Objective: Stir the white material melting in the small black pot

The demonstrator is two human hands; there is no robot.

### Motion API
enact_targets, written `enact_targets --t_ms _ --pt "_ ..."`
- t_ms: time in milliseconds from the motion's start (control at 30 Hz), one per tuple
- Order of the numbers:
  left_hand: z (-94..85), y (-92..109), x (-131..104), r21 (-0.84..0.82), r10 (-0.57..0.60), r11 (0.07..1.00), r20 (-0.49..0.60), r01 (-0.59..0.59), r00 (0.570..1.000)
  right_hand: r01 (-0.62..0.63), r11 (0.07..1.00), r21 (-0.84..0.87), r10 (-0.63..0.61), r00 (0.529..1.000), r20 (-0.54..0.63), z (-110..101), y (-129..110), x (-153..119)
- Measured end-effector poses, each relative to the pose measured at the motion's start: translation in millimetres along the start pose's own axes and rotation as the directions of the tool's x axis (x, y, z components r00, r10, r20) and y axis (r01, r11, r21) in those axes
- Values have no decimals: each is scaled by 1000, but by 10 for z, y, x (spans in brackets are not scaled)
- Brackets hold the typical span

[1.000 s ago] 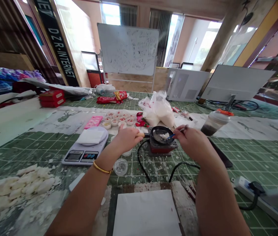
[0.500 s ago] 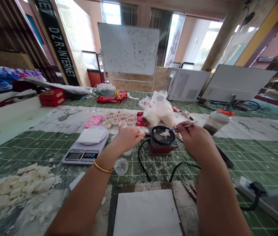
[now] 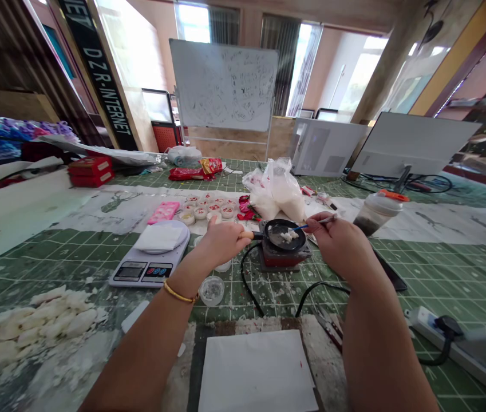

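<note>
A small black frying pan (image 3: 273, 242) rests on a little red hot plate (image 3: 280, 261). White chunks (image 3: 288, 235) lie in the pan, in what looks like a clear liquid. My left hand (image 3: 221, 239) is closed around the pan's wooden handle (image 3: 249, 235). From the right, my right hand (image 3: 332, 237) grips a thin blue stick (image 3: 301, 227), whose far end is among the chunks. What kind of tool the stick is I cannot make out. Small clear cups with red-and-white contents (image 3: 214, 208) stand beyond my left hand.
A kitchen scale (image 3: 139, 272) stands at left, behind a heap of white wax-like pieces (image 3: 40, 326). Plastic bags of white material (image 3: 283, 197) sit behind the pan. At right are an orange-lidded jar (image 3: 378, 212) and a power strip (image 3: 435, 332). White paper (image 3: 257, 372) lies in front.
The stick has shifted slightly within the pan, and the white chunks have spread a little apart. My left hand has stayed on the handle.
</note>
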State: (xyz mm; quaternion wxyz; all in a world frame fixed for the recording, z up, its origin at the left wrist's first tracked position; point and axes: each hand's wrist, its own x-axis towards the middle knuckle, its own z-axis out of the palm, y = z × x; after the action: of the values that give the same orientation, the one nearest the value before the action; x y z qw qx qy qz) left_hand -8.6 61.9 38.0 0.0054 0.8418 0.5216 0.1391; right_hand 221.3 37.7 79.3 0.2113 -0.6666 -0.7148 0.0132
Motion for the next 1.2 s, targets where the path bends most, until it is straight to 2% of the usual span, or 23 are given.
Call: enact_targets --t_ms 167,333,467,600,767,900,1067,1200 --pt "19 -10 2 0 -8 1000 -9 8 1000 26 1000 0 -26 997 73 -1 1 3" --pt "8 -4 -6 6 -7 1000 -1 7 1000 -31 999 -32 30 998 -50 8 18 25" --pt "1 -2 -6 0 -17 1000 4 17 1000 -2 999 -53 4 999 46 28 25 42" --pt "-7 3 -3 3 -5 1000 7 4 1000 6 1000 -28 -6 1000 0 21 6 25" --pt "-13 -3 -9 -18 -12 1000 15 13 1000 16 999 -40 -14 998 69 -23 -18 -1" --pt "-10 -11 -14 -15 -4 1000 9 4 1000 -56 997 -60 55 998 -4 -58 -15 -17" --pt "0 -9 -10 -16 -4 1000 1 4 1000 5 996 -86 1 998 61 -51 -10 -18" --pt "-4 -3 -9 -1 4 1000 0 -4 1000 -49 997 -58 48 999 -26 -53 11 -9"
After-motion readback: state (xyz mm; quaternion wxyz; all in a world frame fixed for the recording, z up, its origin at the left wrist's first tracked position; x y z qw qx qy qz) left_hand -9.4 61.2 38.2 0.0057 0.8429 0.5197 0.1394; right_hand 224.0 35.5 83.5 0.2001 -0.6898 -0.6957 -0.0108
